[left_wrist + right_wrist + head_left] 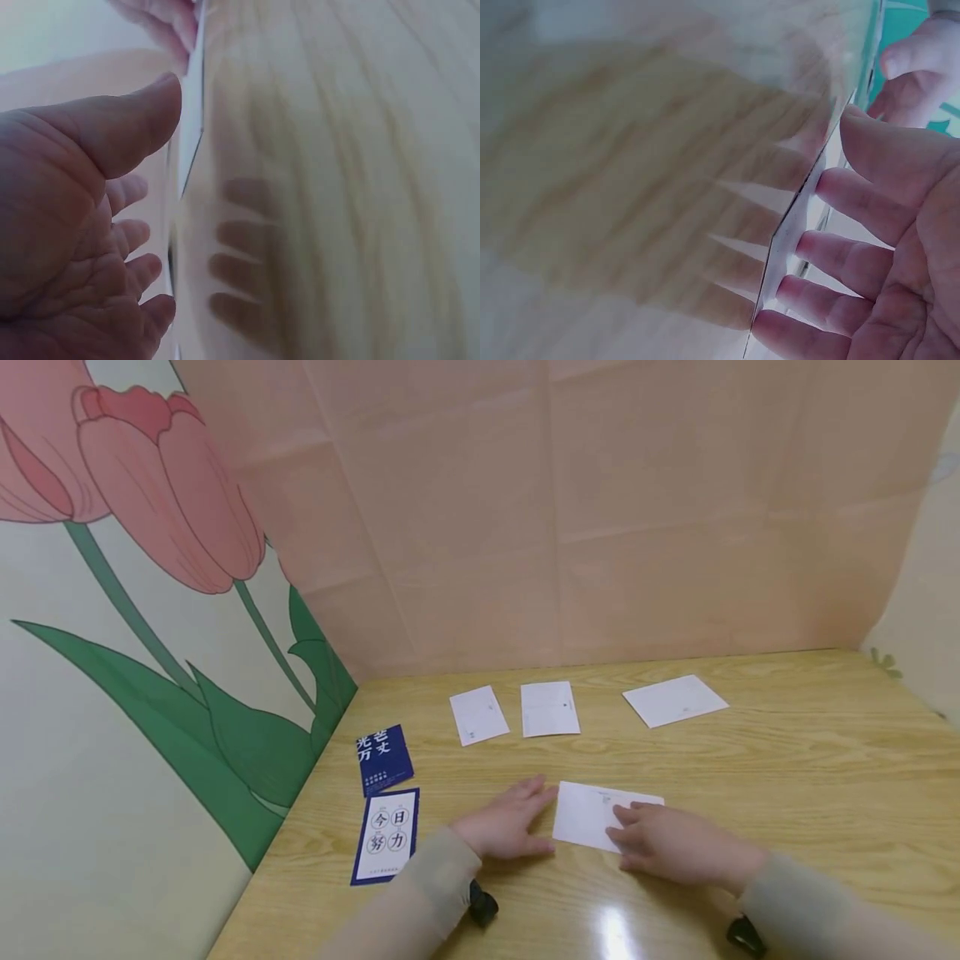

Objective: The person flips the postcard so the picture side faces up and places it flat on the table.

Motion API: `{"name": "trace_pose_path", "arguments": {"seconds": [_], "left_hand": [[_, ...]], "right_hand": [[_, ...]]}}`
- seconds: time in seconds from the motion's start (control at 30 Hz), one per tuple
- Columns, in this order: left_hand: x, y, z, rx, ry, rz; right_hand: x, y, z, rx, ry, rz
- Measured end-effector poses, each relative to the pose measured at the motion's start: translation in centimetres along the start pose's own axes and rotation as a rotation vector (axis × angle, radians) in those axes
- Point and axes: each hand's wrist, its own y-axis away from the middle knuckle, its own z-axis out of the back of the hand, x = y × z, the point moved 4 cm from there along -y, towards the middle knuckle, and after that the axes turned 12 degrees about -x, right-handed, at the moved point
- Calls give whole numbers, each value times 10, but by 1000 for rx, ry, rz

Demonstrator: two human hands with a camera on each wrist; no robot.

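A white card with small print lies flat on the wooden table in front of me. My right hand rests its fingertips on the card's right part. In the right wrist view those fingers are nearly straight and touch the card, whose edge shows as a thin line. At the card's left edge is my left hand, with fingers spread. The left wrist view has its thumb and fingers apart, with no object between them, beside the card's edge.
Three more white cards lie farther back: one on the left, one in the middle, one on the right. To the left are a dark blue card and a blue-bordered card with large characters. A pinkish cloth hangs behind the table.
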Motion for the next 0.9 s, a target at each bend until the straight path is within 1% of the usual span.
{"name": "trace_pose_path", "arguments": {"seconds": [0.17,0.27,0.37,0.5,0.6,0.77,0.87,0.9], "left_hand": [[-5,-7,-9,44,-9,9],[-7,-10,-14,74,-39,5],[-8,-11,-15,82,-70,-1],[-10,-12,-15,83,-99,2],[-10,-13,-15,83,-104,7],[-10,-13,-15,76,-89,17],[-10,-12,-13,65,-86,13],[-10,-12,-13,62,-84,11]], "right_hand": [[5,0,-2,4,-9,22],[8,0,-3,8,-23,30],[9,0,-3,17,-35,26],[6,0,-2,18,-52,-16],[3,2,0,-4,-54,-49],[-6,2,3,-32,-31,-92],[-12,-1,4,-26,-24,-136],[-15,-2,4,-15,-30,-162]]}}
